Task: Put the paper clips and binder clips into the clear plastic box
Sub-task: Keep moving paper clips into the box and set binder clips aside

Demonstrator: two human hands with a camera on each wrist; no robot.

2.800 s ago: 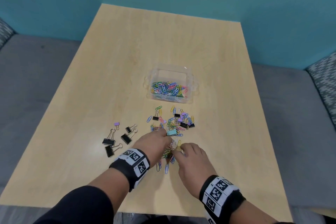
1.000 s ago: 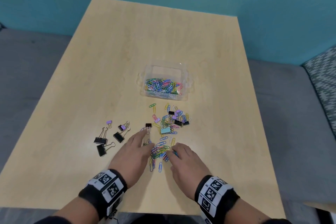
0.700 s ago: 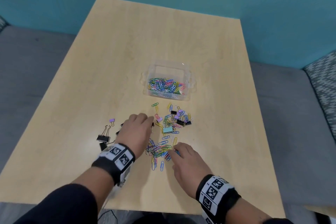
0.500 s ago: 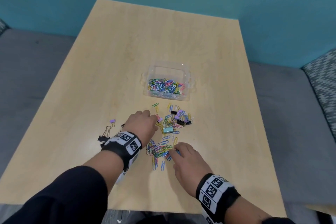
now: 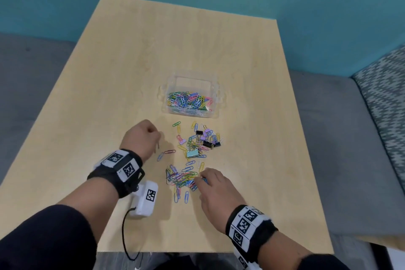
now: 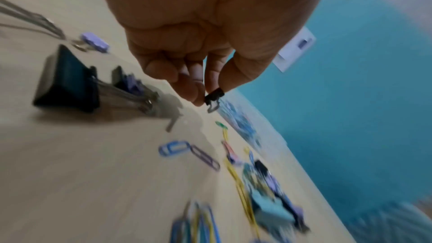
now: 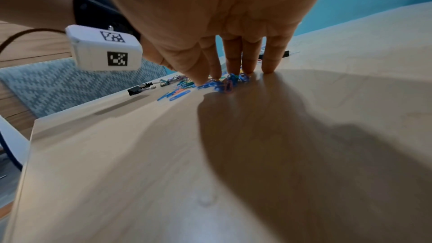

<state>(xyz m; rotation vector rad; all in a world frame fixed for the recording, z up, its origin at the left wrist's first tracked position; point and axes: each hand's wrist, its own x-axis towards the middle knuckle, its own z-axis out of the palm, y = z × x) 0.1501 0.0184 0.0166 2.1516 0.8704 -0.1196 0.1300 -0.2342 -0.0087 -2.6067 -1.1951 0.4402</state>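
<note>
The clear plastic box (image 5: 216,89) stands mid-table with several coloured paper clips in it. In front of it lies a mixed heap of paper clips and small binder clips (image 5: 202,140), among them a teal binder clip (image 5: 192,154). My left hand (image 5: 156,138) hovers left of that heap and pinches a small black binder clip (image 6: 214,95) between thumb and fingers. My right hand (image 5: 200,178) rests its straight fingertips (image 7: 268,66) on a nearer pile of paper clips (image 5: 182,178). A large black binder clip (image 6: 67,82) and a purple one (image 6: 94,42) lie left of my left hand.
The wooden table (image 5: 175,50) has bare surface behind and beside the box. Its near edge runs just below my forearms. A grey sofa (image 5: 328,138) surrounds it, with a patterned cushion (image 5: 385,98) at right and a teal wall behind.
My left hand left the near pile, moved up and left, and now pinches a small black binder clip above the table. My right hand has stayed on the paper clip pile.
</note>
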